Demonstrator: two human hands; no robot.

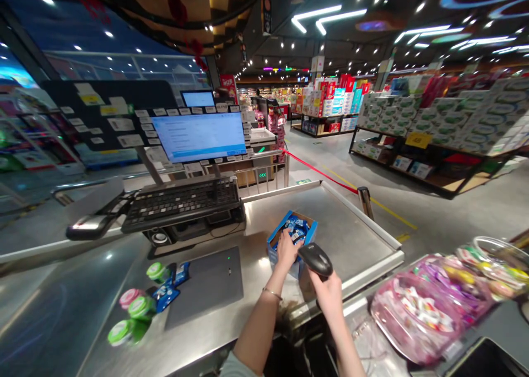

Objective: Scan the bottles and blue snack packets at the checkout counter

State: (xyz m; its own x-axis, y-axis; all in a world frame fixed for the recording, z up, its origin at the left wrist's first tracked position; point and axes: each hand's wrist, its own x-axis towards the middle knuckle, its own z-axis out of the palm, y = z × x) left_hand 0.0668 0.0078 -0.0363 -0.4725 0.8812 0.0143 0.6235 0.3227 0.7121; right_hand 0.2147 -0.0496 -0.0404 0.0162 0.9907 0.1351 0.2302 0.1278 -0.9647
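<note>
A blue open-topped cardboard box (273,235) full of small blue shiny packets (298,226) stands on the metal counter. My left hand (286,248) reaches over its near side, fingers bent down among the packets; what the fingertips hold is hidden. In my right hand (329,291) is a black handheld barcode scanner (316,258), gripped by its handle beside the box, its head towards it. Left of both hands, blue packets (167,294) lie at the edge of a dark flat pad (206,289). Near them stand several small tubs with green or pink lids (141,307).
Behind the pad are a keyboard (182,200) and a lit monitor (200,137). The metal counter (351,217) has a raised rim at right. Pink tubs of sweets (417,316) stand at the right, close to my right arm. A red belt barrier (318,170) runs beyond.
</note>
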